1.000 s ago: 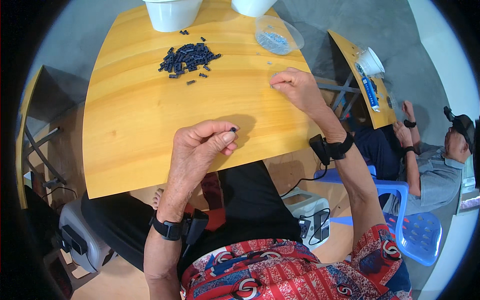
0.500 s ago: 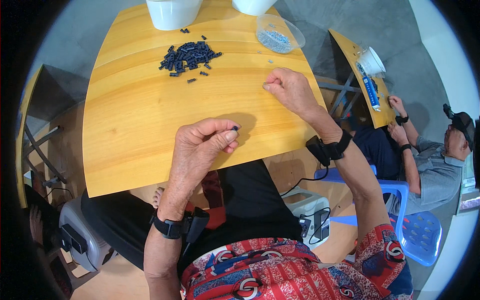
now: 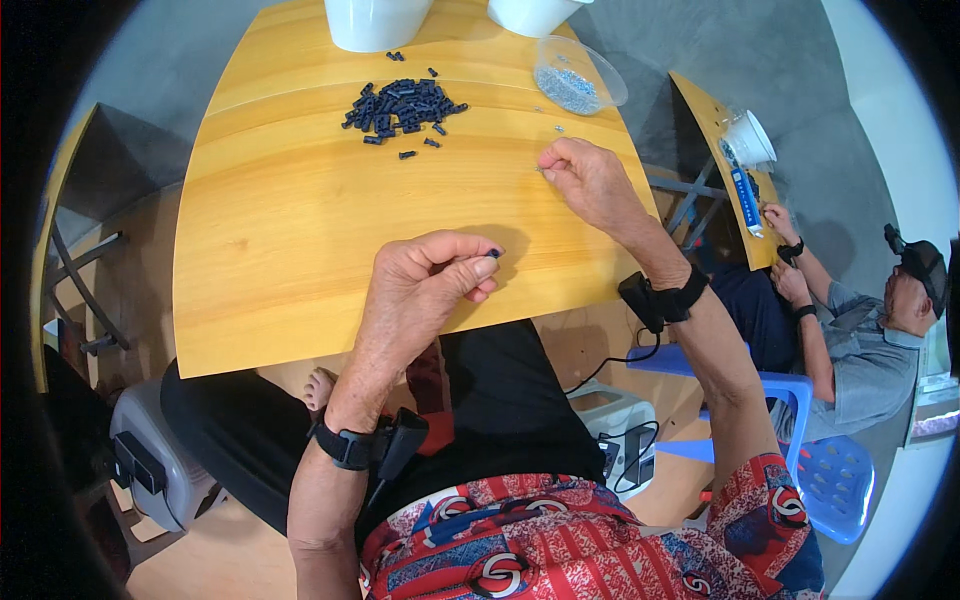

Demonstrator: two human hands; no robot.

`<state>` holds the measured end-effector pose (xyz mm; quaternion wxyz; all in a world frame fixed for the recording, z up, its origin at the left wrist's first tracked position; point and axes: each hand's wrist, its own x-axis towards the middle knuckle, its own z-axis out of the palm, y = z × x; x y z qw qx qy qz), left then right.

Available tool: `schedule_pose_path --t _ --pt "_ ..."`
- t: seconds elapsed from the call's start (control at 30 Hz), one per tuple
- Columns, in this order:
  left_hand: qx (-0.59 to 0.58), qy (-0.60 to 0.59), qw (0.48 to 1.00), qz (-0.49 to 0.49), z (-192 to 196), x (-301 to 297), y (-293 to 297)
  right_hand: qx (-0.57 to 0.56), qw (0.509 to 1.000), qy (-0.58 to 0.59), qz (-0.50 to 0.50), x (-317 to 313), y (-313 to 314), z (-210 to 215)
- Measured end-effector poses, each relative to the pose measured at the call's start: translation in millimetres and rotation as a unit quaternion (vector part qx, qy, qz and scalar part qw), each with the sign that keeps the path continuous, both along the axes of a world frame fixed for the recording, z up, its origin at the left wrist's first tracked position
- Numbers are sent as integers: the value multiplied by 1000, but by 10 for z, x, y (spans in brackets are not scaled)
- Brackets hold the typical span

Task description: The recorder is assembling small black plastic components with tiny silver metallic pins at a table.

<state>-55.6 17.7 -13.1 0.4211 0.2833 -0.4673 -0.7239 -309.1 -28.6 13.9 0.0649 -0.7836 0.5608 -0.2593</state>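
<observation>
My left hand (image 3: 425,285) is above the near part of the wooden table (image 3: 300,250), thumb and forefinger pinched on a small dark plastic piece (image 3: 494,254). Only the end of that piece shows past the fingertips. Farther right and farther from me, my right hand (image 3: 590,185) is also closed in a pinch, with a tiny grey piece (image 3: 541,170) just showing at the fingertips. Its exact kind is too small to tell. A heap of small dark plastic pieces (image 3: 405,105) lies beyond my hands, with a few strays around it.
At the far right of the table stands a clear round tub (image 3: 612,85) of small silvery parts, with a couple of loose bits nearby. Two white buckets (image 3: 378,25) (image 3: 530,14) are at the far edge. A co-worker (image 3: 850,320) sits at another table on the right.
The whole view has shifted slightly, so the table's things appear farther right and higher. Both hands keep their pinches and have barely moved over the table.
</observation>
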Motion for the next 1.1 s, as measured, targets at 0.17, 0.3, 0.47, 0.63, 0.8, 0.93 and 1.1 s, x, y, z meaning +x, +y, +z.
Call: schedule_pose_path --t 0.17,0.3,0.47,0.63,0.8,0.93,1.1 --pt "-1 0 1000 -2 -3 10 5 26 999 30 -6 57 5 58" --pt "-2 1 1000 -6 -3 6 -12 -45 995 81 34 88 -29 45" --pt "0 5 1000 5 16 12 -8 268 933 -237 -48 475 285 436" --pt "5 8 1000 8 -13 19 -18 280 919 -278 19 769 505 592" --pt "8 33 999 3 11 21 -16 268 934 -234 39 808 522 589" --pt "11 24 1000 14 27 21 0 226 954 -187 52 837 536 553" --pt "17 28 999 19 30 8 0 202 966 -155 47 878 547 567"
